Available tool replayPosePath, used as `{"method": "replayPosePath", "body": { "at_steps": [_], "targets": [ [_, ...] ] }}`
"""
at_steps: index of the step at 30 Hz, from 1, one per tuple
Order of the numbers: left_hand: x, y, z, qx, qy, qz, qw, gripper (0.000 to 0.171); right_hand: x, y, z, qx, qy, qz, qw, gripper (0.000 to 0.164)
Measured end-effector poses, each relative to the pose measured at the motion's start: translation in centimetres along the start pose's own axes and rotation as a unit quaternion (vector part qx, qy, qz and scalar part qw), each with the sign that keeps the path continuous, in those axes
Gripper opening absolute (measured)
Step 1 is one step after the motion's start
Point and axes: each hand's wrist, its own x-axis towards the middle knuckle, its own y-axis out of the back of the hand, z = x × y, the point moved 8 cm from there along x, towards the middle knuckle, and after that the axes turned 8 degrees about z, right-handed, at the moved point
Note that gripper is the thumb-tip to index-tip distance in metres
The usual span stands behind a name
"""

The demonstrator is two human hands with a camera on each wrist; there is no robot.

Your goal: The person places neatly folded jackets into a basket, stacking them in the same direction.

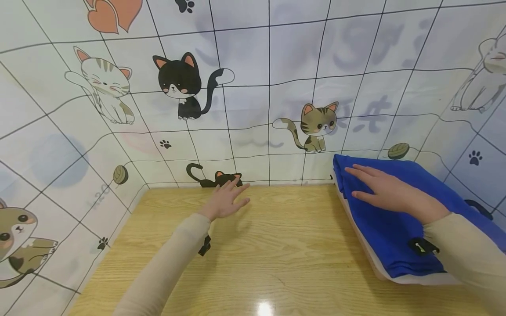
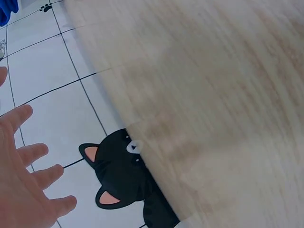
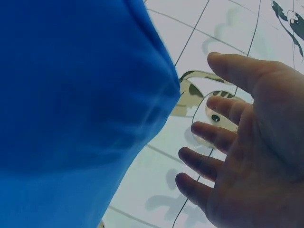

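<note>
My left hand hovers over the back part of the wooden table, its fingers spread and nothing in them. In the left wrist view the same hand shows its fingers apart at the left edge. On the right, my right hand is held above a folded blue cloth, thumb and fingers extended. The right wrist view shows that hand with spread fingers, a gap between it and the blue cloth. The cloth lies in a shallow white tray, its folds along the left and front edges.
The wood-grain table meets a white wall covering with black grid lines and printed cats at the back and sides. A black strap-like object shows behind the cloth at the right. Dark wrist mounts sit under both sleeves.
</note>
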Motion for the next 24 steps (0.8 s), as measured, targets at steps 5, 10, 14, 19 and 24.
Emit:
{"method": "replayPosePath", "body": {
  "at_steps": [5, 10, 14, 19, 24],
  "targets": [
    [0.2, 0.8, -0.1, 0.006, 0.008, 0.0, 0.9999, 0.063, 1.2, -0.1, -1.4, -0.008, 0.014, 0.005, 1.0, 0.069],
    [0.1, 1.3, -0.2, 0.01, 0.014, 0.002, 0.9999, 0.063, 2.5, -0.5, -2.2, -0.026, 0.022, 0.005, 0.999, 0.07],
    [0.1, 1.9, -0.3, 0.014, 0.018, 0.003, 0.9997, 0.062, 3.5, -0.8, -2.6, -0.037, 0.01, 0.004, 0.999, 0.071],
    [0.1, 2.2, -0.3, 0.018, 0.021, 0.001, 0.9996, 0.062, 4.5, -1.1, -3.1, -0.028, -0.013, 0.003, 1.0, 0.073],
    [0.4, 2.2, -0.3, 0.02, 0.021, 0.002, 0.9996, 0.062, 5.1, -1.4, -3.8, -0.013, -0.02, 0.005, 1.0, 0.073]
  ]
}}
